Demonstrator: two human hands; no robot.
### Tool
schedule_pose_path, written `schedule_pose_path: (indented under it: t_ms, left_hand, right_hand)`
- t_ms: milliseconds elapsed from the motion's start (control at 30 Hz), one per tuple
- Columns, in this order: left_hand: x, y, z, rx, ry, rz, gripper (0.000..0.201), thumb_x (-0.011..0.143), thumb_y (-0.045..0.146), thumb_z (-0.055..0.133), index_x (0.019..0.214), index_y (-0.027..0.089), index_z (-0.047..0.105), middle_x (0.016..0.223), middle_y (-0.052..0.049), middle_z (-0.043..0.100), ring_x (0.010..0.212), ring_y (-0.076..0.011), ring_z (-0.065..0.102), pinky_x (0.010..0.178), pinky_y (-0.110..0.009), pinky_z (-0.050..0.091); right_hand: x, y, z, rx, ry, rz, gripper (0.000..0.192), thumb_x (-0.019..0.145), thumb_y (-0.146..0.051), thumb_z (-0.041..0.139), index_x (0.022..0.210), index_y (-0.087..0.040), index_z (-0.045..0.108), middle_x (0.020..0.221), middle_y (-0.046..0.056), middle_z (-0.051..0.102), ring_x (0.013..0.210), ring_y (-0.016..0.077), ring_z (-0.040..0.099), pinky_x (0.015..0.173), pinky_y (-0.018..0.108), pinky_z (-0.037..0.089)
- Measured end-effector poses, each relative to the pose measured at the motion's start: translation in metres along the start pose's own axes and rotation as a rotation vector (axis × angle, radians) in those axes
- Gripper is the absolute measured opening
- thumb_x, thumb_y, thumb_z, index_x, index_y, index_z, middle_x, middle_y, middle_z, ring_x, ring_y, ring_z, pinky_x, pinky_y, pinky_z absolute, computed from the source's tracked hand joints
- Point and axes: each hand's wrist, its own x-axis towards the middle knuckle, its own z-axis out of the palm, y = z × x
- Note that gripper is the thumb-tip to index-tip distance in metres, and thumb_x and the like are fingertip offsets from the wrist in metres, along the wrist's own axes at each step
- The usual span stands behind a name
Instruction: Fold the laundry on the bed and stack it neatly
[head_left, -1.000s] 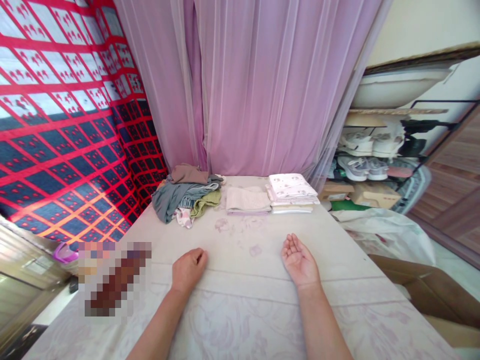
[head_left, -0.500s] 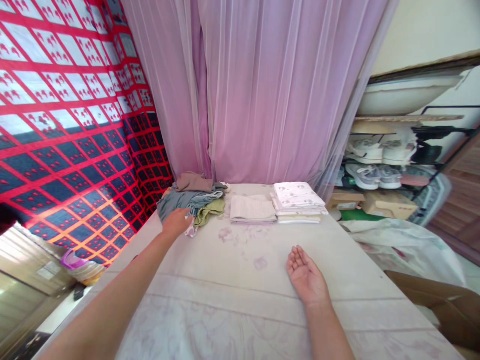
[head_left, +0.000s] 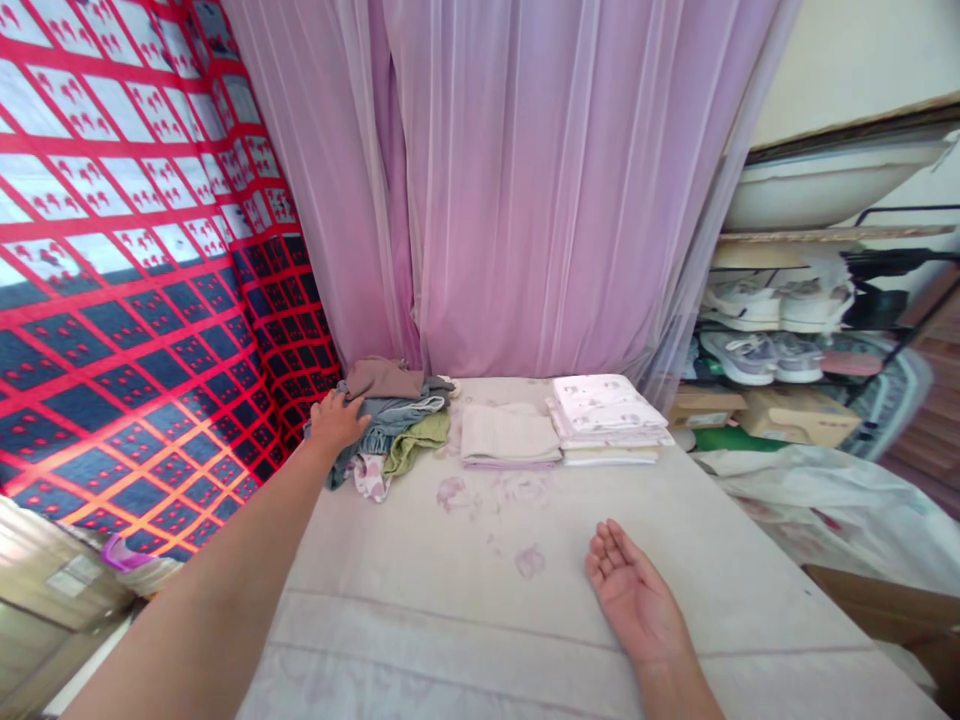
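My left hand (head_left: pixel 335 420) reaches to the far left and rests on the left side of a heap of crumpled clothes, its fingers spread. The heap holds a brown garment (head_left: pixel 384 379) on top, a grey-blue garment (head_left: pixel 397 413), a green garment (head_left: pixel 417 441) and a white-and-pink patterned cloth (head_left: pixel 369 476). My right hand (head_left: pixel 637 592) lies palm up above the bed sheet, fingers loosely stretched and nothing in it. Beyond it are a folded beige cloth (head_left: pixel 510 434) over a purple one, and a stack of folded white printed cloths (head_left: pixel 606 405).
A pale flowered sheet (head_left: pixel 480 560) covers the bed. Pink curtains (head_left: pixel 510 200) hang behind it, and a red checked cloth (head_left: pixel 135 300) hangs at left. On the right stand a rack with sneakers (head_left: pixel 750 355), shoe boxes (head_left: pixel 799 415) and a cardboard box (head_left: pixel 877 605).
My left hand has moved from the heap's front to its left side and spread its fingers. More of the patterned cloth shows. My right hand stays palm up.
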Motion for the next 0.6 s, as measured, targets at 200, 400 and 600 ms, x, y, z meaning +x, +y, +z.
schedule_pose_path:
  t_ms: [200, 400, 600]
  left_hand:
    - [0.017, -0.005, -0.003, -0.079, -0.080, -0.053, 0.055, 0.089, 0.051, 0.038, 0.136, 0.023, 0.051, 0.150, -0.014, 0.035, 0.138, -0.0391, 0.025, 0.104, -0.066, 0.020]
    - [0.015, -0.001, -0.012, -0.260, 0.054, -0.069, 0.044, 0.087, 0.042, 0.047, 0.126, 0.025, 0.059, 0.142, -0.010, 0.048, 0.135, -0.0351, 0.035, 0.109, -0.063, 0.017]
    - [0.013, -0.008, -0.046, -0.526, 0.248, -0.264, 0.044, 0.090, 0.040, 0.041, 0.124, 0.023, 0.062, 0.116, -0.010, 0.068, 0.112, -0.0299, 0.059, 0.093, -0.046, 0.046]
  right_hand:
    - [0.000, 0.001, 0.001, -0.006, 0.009, 0.007, 0.022, 0.065, -0.019, 0.071, 0.087, -0.022, 0.072, 0.085, 0.001, 0.072, 0.073, 0.0122, 0.065, 0.062, 0.023, 0.055]
    - [-0.002, 0.001, 0.006, -0.009, -0.003, 0.018, 0.020, 0.066, -0.020, 0.072, 0.085, -0.022, 0.071, 0.083, 0.000, 0.072, 0.071, 0.0111, 0.064, 0.062, 0.022, 0.055]
    - [-0.007, 0.000, 0.014, -0.002, 0.009, 0.018, 0.015, 0.069, -0.019, 0.068, 0.084, -0.020, 0.071, 0.081, 0.000, 0.072, 0.070, 0.0102, 0.063, 0.062, 0.021, 0.053]
